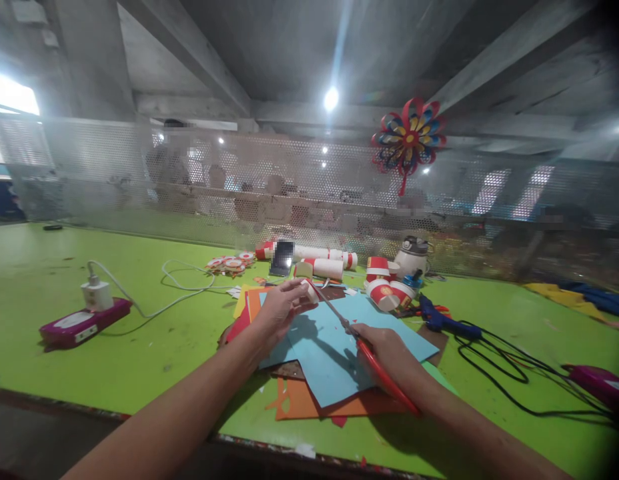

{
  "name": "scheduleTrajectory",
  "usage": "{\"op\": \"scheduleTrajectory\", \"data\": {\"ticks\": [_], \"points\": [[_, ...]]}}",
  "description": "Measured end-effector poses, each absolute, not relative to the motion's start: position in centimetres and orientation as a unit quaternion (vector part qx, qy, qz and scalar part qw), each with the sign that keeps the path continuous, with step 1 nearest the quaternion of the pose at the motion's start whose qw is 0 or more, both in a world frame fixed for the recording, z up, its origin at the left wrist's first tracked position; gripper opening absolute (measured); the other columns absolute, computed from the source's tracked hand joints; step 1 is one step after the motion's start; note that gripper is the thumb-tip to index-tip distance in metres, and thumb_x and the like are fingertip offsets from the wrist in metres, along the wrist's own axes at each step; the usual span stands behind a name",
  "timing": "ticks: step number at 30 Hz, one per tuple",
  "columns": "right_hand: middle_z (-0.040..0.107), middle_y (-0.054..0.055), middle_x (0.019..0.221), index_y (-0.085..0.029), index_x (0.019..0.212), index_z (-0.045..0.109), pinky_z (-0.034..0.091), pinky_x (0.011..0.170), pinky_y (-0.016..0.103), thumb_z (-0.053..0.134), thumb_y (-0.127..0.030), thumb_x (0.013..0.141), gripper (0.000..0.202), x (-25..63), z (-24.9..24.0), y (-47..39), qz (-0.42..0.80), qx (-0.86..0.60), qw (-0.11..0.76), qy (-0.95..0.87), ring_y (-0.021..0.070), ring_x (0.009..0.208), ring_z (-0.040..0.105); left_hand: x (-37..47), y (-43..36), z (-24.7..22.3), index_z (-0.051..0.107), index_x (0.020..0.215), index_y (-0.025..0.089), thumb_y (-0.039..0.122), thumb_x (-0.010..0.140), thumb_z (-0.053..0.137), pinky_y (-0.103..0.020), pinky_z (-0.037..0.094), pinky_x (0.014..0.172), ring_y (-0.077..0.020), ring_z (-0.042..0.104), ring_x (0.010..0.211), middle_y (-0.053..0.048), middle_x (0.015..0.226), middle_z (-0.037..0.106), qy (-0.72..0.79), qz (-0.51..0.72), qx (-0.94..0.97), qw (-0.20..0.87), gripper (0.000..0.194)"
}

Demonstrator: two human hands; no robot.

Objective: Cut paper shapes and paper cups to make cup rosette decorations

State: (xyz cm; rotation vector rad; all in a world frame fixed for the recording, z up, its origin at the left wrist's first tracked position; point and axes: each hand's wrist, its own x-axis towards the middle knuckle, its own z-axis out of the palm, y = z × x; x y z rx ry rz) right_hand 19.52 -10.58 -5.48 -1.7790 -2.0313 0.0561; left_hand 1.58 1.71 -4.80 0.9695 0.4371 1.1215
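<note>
At the centre of the frame, the left hand [285,305] held a small red-and-white piece [310,292], while the right hand [389,352] gripped red-handled scissors [382,375] whose blades reached up-left to it. Below them, light-blue paper [339,373] overlapped orange paper [309,402] on the green table [154,360]. Paper cups [382,295] and a blue glue gun [447,321] lay right of centre, a purple power strip [82,325] sat at lower left, and a looped flower decoration [410,138] showed at upper right.
</note>
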Motion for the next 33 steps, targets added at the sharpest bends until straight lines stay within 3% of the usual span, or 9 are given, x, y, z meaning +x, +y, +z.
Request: {"op": "scheduleTrajectory", "data": {"ticks": [11, 33], "points": [[0.07, 0.005, 0.081, -0.02, 0.1, 0.065, 0.042, 0.069, 0.028, 0.041, -0.015, 0.079, 0.032, 19.7, -5.79, -10.4, 0.023, -0.612, 0.259, -0.747, 0.021, 0.075, 0.063, 1.5, 2.36, -5.11, 0.064, 0.088, 0.01, 0.016, 0.066, 0.074, -0.035, 0.054, 0.069, -0.0187, 0.066, 0.067, -0.011, 0.079, 0.069, 0.195, 0.509, 0.442, 0.712, 0.025], [0.071, 0.004, 0.079, -0.021, 0.1, 0.066, 0.042, 0.067, 0.027, 0.043, -0.015, 0.075, 0.035, 19.75, -5.67, -10.48, 0.03, -0.632, 0.24, -0.736, 0.0212, 0.073, 0.063, 1.49, 2.06, -4.98, 0.063, 0.09, 0.009, 0.015, 0.064, 0.074, -0.036, 0.053, 0.069, -0.0192, 0.066, 0.068, -0.013, 0.079, 0.068, 0.205, 0.503, 0.453, 0.707, 0.028]]}}
